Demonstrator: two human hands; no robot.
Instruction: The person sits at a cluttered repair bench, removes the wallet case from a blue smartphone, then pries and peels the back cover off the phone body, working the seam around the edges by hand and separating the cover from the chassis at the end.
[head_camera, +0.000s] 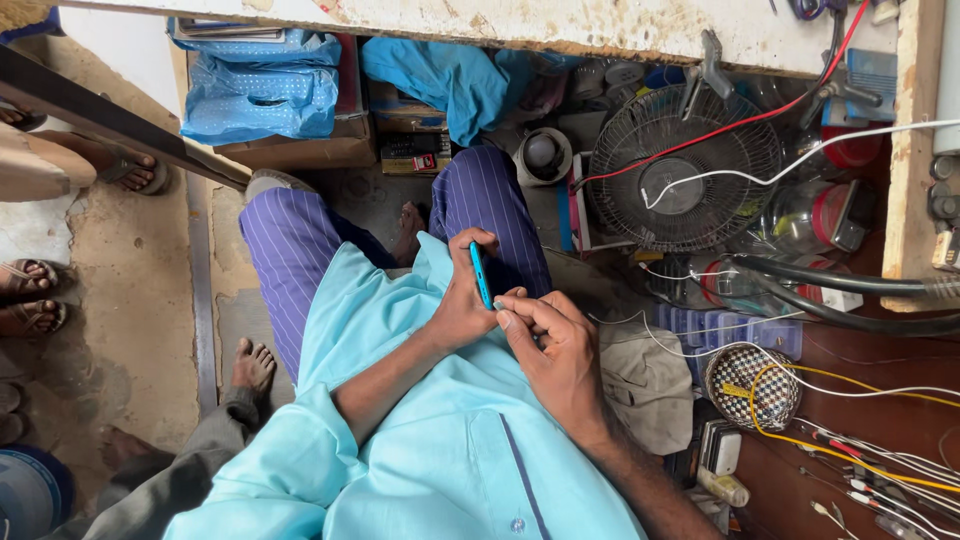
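Observation:
I sit looking down at my lap, in a light blue shirt and purple striped trousers. My left hand (462, 300) grips a thin blue phone (481, 276), held edge-on above my right thigh. My right hand (555, 345) is beside it, fingers curled, its fingertips touching the phone's lower edge. Whether the right hand holds a small tool is too small to tell.
A small fan (683, 168) with a wire cage lies ahead among jars and bottles. Red, white and yellow wires (860, 440) cross a brown surface at right. A woven checked ball (750, 387) sits near my right arm. Other people's feet (252, 365) stand on the floor at left.

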